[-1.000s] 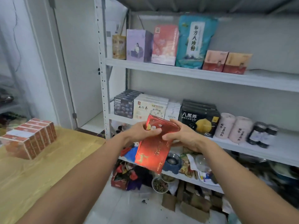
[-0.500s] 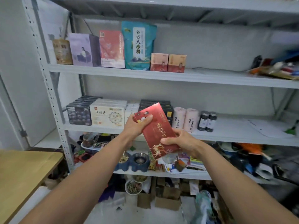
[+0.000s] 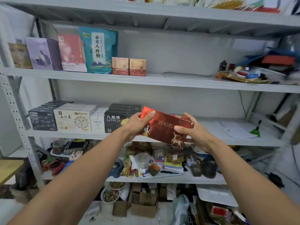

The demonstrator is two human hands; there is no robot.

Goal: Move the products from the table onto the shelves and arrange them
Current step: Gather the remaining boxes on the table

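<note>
A red product box (image 3: 164,127) with gold deer and lettering is held up in front of the middle shelf (image 3: 227,140), tilted down to the right. My left hand (image 3: 138,124) grips its left end, thumb on the front face. My right hand (image 3: 193,129) grips its right end. The box hides what stands on the shelf behind it. To its left on the same shelf stand a black box (image 3: 118,121), a white box (image 3: 73,120) and a dark box (image 3: 43,119).
The upper shelf (image 3: 178,80) carries a teal pouch (image 3: 98,49), a pink box, a purple box and two small red boxes (image 3: 129,66); its right end holds a cluttered tray (image 3: 246,77). Paper (image 3: 233,129) lies on the middle shelf's right. Lower shelves are cluttered. The table corner (image 3: 8,168) shows far left.
The view has swung right, away from the table, and closer to the shelves. The red box has been turned from upright to nearly level and raised to the middle shelf.
</note>
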